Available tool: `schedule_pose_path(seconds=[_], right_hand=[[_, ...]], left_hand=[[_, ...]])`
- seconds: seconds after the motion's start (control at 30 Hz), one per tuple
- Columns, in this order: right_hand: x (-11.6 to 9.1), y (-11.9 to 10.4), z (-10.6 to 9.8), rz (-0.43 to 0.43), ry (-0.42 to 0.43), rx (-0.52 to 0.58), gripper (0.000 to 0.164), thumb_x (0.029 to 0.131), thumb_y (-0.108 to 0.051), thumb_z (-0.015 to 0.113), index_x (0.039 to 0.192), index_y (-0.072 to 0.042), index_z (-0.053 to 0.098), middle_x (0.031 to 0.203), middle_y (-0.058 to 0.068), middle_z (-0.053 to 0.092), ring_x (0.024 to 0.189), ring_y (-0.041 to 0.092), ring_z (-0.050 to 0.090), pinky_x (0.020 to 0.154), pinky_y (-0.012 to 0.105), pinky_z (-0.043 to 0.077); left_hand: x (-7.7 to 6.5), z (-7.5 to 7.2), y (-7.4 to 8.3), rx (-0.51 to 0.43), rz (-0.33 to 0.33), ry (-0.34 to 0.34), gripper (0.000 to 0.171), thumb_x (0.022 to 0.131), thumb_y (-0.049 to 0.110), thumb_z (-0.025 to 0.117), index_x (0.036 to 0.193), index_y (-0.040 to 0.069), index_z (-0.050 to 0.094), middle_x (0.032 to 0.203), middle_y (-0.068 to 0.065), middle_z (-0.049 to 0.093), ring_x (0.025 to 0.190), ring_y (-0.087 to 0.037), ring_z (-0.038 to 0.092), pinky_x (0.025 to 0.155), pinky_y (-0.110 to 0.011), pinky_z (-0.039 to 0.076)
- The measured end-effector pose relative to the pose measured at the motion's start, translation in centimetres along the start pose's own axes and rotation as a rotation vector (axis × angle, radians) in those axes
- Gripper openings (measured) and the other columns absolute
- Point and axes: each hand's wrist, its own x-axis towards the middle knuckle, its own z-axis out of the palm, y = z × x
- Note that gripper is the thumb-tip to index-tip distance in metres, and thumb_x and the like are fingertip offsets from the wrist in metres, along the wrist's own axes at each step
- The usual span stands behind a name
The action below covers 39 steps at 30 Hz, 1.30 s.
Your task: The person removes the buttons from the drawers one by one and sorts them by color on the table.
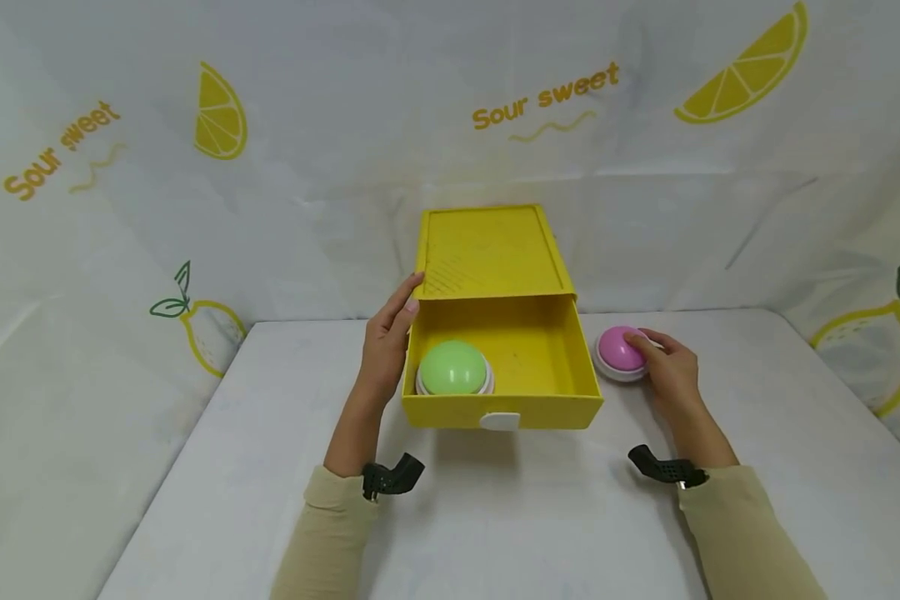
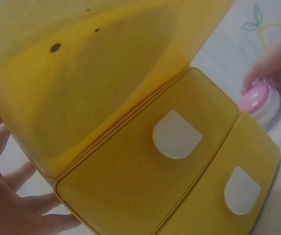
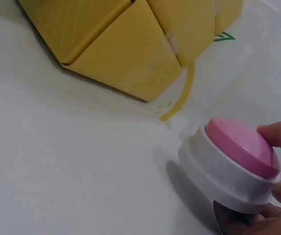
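Note:
A yellow drawer cabinet [image 1: 487,246] stands at the back of the table with its top drawer [image 1: 536,354] pulled out. Inside that drawer, at the front left, sits a green-domed push button [image 1: 452,368] on a white base. My left hand [image 1: 384,346] rests along the cabinet's left side, fingers fairly straight, as the left wrist view also shows. To the right of the drawer, my right hand [image 1: 673,367] grips a pink-domed push button [image 1: 619,348], thumb on the dome. In the right wrist view, fingers curl under its white base [image 3: 218,176], which is tilted over the table.
Below the pulled-out drawer, more yellow drawers with white tabs [image 2: 177,135] show in the left wrist view. A pale sheet with lemon prints [image 1: 221,112] hangs behind the white table [image 1: 540,525]. Black straps [image 1: 393,477] sit on both wrists.

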Motion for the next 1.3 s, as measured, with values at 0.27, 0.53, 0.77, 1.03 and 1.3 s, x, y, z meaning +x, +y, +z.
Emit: schedule_pose_path(seconds=[0.27,0.53,0.77,1.03,1.3], right_hand=[[0.0,0.7,-0.1,0.022,-0.04,-0.111,0.079,0.094,-0.059,0.061,0.158,-0.018,0.038,0.16,0.016,0.036,0.125,0.023,0.044,0.12,0.039,0.04],[-0.3,1.6,0.1,-0.147,0.012,-0.237,0.081,0.092,-0.064,0.061,0.153,-0.014,0.046,0.161,0.016,0.04,0.149,0.034,0.035,0.121,0.05,0.037],[-0.4,1.9,0.0,-0.279,0.06,-0.297,0.068,0.093,-0.059,0.064,0.146,-0.018,0.055,0.151,0.012,0.053,0.133,0.029,0.047,0.096,0.016,0.051],[-0.1,2.5,0.2,-0.437,0.036,-0.324,0.06,0.096,-0.05,0.064,0.141,-0.01,0.06,0.145,0.015,0.059,0.138,0.032,0.05,0.115,0.049,0.045],[-0.1,3.0,0.3,-0.472,0.036,-0.387,0.059,0.098,-0.05,0.061,0.138,-0.007,0.061,0.141,0.018,0.06,0.133,0.035,0.054,0.113,0.049,0.047]], left_hand=[[0.1,0.1,-0.2,0.024,0.011,-0.008,0.044,0.109,0.032,0.043,0.153,0.029,0.046,0.162,0.009,0.039,0.152,-0.013,0.035,0.124,-0.045,0.033],[0.0,0.2,0.0,0.022,0.007,0.008,0.043,0.109,0.033,0.044,0.152,0.03,0.048,0.16,0.009,0.042,0.151,-0.011,0.037,0.124,-0.043,0.033],[0.0,0.1,-0.1,0.033,0.001,0.022,0.043,0.109,0.033,0.044,0.151,0.03,0.048,0.16,0.01,0.042,0.151,-0.011,0.036,0.125,-0.043,0.032],[0.0,-0.1,-0.1,0.031,-0.002,0.018,0.043,0.109,0.033,0.043,0.152,0.03,0.047,0.16,0.009,0.042,0.151,-0.012,0.036,0.124,-0.043,0.033],[0.0,-0.1,-0.2,0.025,0.011,0.003,0.043,0.109,0.035,0.043,0.152,0.032,0.047,0.161,0.01,0.041,0.151,-0.01,0.036,0.125,-0.042,0.032]])
